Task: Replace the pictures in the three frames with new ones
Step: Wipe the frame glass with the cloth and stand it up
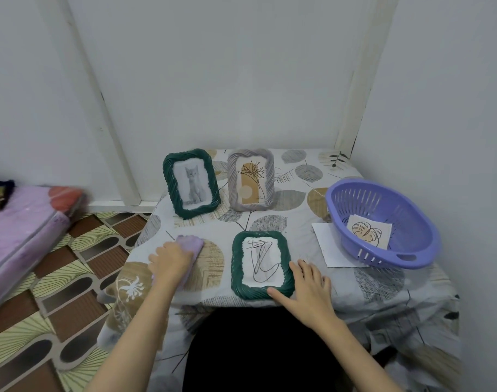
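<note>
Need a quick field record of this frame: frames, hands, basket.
standing frames: green cat frame; grey plant frame
flat frame: green scribble frame, lying face up
left hand: holds lilac cloth
right hand: fingers straight, touching the scribble frame's edge
basket: purple, holds leaf picture
under basket: white sheet

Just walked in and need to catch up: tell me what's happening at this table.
A person is working on picture frames. The right hand rests on the green frame lying flat with a scribble drawing. The left hand rests on a lilac cloth. Two frames, cat frame and grey frame, stand behind. A purple basket holds a leaf print.
</note>
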`<state>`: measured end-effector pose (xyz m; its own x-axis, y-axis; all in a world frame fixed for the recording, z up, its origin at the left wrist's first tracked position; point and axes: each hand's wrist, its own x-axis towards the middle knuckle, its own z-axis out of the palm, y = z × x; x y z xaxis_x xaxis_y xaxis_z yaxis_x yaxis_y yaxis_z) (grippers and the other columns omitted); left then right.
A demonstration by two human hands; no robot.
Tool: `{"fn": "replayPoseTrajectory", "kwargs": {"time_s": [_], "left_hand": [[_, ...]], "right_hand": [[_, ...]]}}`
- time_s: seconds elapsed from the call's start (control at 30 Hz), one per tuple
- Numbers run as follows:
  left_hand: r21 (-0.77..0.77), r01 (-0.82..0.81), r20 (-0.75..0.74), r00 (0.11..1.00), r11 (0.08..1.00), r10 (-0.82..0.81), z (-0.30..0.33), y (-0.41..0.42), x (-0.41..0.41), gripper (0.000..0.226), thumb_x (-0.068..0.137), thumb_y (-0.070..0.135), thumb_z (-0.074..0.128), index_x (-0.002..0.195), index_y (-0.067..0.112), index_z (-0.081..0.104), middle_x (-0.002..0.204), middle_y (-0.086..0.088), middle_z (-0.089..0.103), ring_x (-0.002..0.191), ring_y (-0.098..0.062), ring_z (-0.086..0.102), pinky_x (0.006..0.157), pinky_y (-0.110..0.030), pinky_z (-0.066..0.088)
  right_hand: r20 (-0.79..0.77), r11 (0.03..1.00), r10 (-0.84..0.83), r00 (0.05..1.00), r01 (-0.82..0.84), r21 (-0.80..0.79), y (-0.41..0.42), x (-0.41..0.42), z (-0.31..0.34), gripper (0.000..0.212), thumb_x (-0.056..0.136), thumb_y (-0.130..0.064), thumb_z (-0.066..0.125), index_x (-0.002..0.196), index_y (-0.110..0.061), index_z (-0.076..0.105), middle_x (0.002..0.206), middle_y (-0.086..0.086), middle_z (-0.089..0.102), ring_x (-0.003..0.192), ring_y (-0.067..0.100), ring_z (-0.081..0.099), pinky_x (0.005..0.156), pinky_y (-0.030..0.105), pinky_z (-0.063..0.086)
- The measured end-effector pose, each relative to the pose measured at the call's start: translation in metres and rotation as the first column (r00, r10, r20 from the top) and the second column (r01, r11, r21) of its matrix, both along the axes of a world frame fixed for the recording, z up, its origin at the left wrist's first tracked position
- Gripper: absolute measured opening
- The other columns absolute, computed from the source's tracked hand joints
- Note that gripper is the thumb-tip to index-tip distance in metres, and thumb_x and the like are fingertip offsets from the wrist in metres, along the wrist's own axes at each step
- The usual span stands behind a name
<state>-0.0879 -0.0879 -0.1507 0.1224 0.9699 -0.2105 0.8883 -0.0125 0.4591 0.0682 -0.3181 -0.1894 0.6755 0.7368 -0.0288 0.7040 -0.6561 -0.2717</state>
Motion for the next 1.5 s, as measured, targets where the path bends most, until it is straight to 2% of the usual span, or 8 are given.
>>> {"fn": "replayPoseTrajectory", "kwargs": {"time_s": [0.23,0.33,0.5,0.73,0.83,1.0,1.37,1.5], "left_hand": [[0.000,0.227,0.374,0.903,0.974,-0.211,0.019,-0.007,-0.004,0.023,0.090,0.027,0.055,0.091,0.004,0.054,0.094,-0.014,0.059,0.085,-0.027,0.053,0.077,-0.037,0.046],[-0.002,0.399,0.585,0.744,0.917,-0.323,0.032,-0.031,0.010,0.018,0.094,0.026,0.048,0.094,0.013,0.060,0.092,-0.007,0.064,0.083,-0.023,0.058,0.074,-0.037,0.047],[0.002,0.483,0.713,0.613,0.876,-0.340,0.035,-0.064,0.048,0.011,0.088,0.005,0.055,0.087,0.016,0.057,0.072,0.001,0.059,0.064,-0.012,0.052,0.052,-0.014,0.042],[0.210,0.444,0.410,0.769,0.871,-0.491,-0.003,-0.059,0.054,0.024,0.091,0.006,0.048,0.114,0.005,0.054,0.113,-0.010,0.059,0.106,-0.023,0.054,0.091,-0.029,0.042],[0.256,0.525,0.238,0.780,0.812,-0.579,-0.017,-0.052,0.048,0.035,0.093,0.017,0.047,0.127,0.008,0.048,0.131,-0.010,0.052,0.122,-0.024,0.045,0.104,-0.033,0.032],[0.167,0.676,-0.023,0.730,0.717,-0.683,-0.032,-0.050,0.044,0.048,0.099,0.034,0.030,0.145,0.025,0.023,0.156,0.010,0.017,0.145,-0.019,0.011,0.118,-0.040,0.008],[0.150,0.716,-0.137,0.698,0.682,-0.703,-0.040,-0.051,0.038,0.049,0.099,0.041,0.016,0.147,0.033,0.008,0.156,0.018,0.004,0.146,-0.010,-0.002,0.117,-0.047,-0.005],[0.196,0.704,-0.205,0.710,0.683,-0.674,-0.045,-0.054,0.038,0.072,0.079,0.050,-0.014,0.147,0.034,0.004,0.155,0.020,0.003,0.145,-0.008,-0.001,0.116,-0.047,-0.006]], "right_hand": [[-0.072,0.999,0.030,0.997,-0.031,-0.015,0.005,-0.005,0.019,0.106,0.064,-0.086,0.029,0.145,-0.020,0.016,0.154,0.004,0.015,0.142,0.025,0.010,0.114,0.046,0.014],[-0.248,0.939,0.026,0.968,0.062,0.339,0.023,-0.017,0.032,0.082,0.075,-0.062,0.051,0.139,-0.012,0.035,0.139,0.006,0.042,0.128,0.023,0.038,0.109,0.038,0.030],[-0.883,0.687,0.255,0.394,0.569,0.452,0.053,-0.023,0.056,0.022,0.087,-0.020,0.062,0.101,-0.003,0.060,0.099,0.017,0.067,0.091,0.028,0.064,0.081,0.041,0.053],[-0.463,0.936,0.008,0.886,0.156,0.314,0.059,0.006,0.052,0.014,0.081,-0.011,0.062,0.069,-0.010,0.056,0.069,0.002,0.053,0.076,0.021,0.052,0.059,0.024,0.041],[-0.166,0.987,0.038,0.985,-0.011,0.161,0.066,0.005,0.039,0.043,0.085,-0.015,0.060,0.126,-0.007,0.047,0.114,0.013,0.048,0.105,0.030,0.052,0.088,0.036,0.044],[0.303,0.994,0.034,0.952,-0.063,0.088,0.071,-0.030,0.014,0.052,0.057,-0.043,0.080,0.099,-0.016,0.067,0.099,0.009,0.066,0.079,0.026,0.062,0.060,0.034,0.050],[0.235,0.984,0.159,0.959,-0.174,0.043,0.106,-0.003,0.006,0.059,0.075,-0.002,0.053,0.133,-0.002,0.042,0.129,0.018,0.048,0.108,0.034,0.049,0.091,0.039,0.040],[0.339,0.904,0.367,0.866,-0.418,0.091,0.083,-0.003,-0.004,0.067,0.051,-0.017,0.079,0.115,-0.016,0.062,0.110,0.003,0.066,0.081,0.021,0.063,0.068,0.026,0.052]]}}
